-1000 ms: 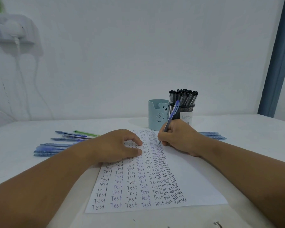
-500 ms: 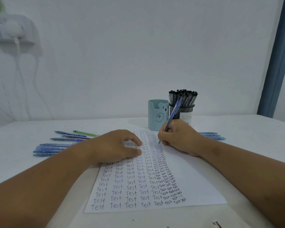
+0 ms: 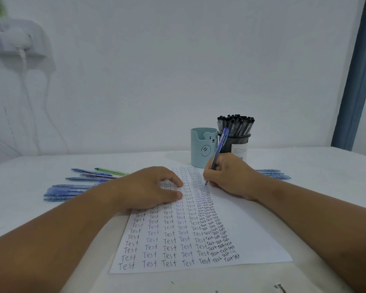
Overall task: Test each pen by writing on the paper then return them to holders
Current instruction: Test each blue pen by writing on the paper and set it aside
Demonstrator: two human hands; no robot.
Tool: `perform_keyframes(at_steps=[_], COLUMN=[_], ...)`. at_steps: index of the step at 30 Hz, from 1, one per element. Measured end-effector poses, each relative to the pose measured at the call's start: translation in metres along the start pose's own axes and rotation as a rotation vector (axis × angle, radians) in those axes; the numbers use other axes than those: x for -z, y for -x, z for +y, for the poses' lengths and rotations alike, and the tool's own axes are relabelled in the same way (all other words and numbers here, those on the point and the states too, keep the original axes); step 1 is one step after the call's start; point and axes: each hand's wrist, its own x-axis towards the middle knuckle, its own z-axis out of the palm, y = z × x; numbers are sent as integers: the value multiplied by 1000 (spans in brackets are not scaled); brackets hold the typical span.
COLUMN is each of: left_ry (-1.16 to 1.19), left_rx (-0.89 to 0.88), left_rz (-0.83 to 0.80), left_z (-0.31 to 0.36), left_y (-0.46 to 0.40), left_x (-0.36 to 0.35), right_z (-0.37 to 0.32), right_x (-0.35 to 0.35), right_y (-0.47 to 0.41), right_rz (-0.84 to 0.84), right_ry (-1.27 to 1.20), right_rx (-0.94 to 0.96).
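the right hand [image 3: 228, 178] is gripping a blue pen [image 3: 218, 153], its tip touching the paper [image 3: 247, 233] on the desk [image 3: 304, 166] among the rows of "test". the left hand [image 3: 148, 189] is resting on the sheet's upper left, fingers loosely bent, holding nothing. behind are standing a light-blue bear holder [image 3: 203, 148] and a mesh holder [image 3: 239, 142] full of black pens [image 3: 236, 124].

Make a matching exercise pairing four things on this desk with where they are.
Things:
1. blue pen
2. black-capped pens
3. green pen
4. left hand

Places:
A. standing in the mesh holder
B. resting on the paper
C. gripped in the right hand
D. lying on the table, left of the paper

Pairs: 1-C, 2-A, 3-D, 4-B
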Motion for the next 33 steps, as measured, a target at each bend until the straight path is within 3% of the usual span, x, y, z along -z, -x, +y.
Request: perform_keyframes(at_steps=[33], left_ry=[-2], left_rx=[16], left_rz=[-7], left_z=[1], left_y=[2], left_x=[0], right_z=[0], right_x=[-2], right_y=[-2], right_rz=[37], right_ry=[40], right_rx=[-7])
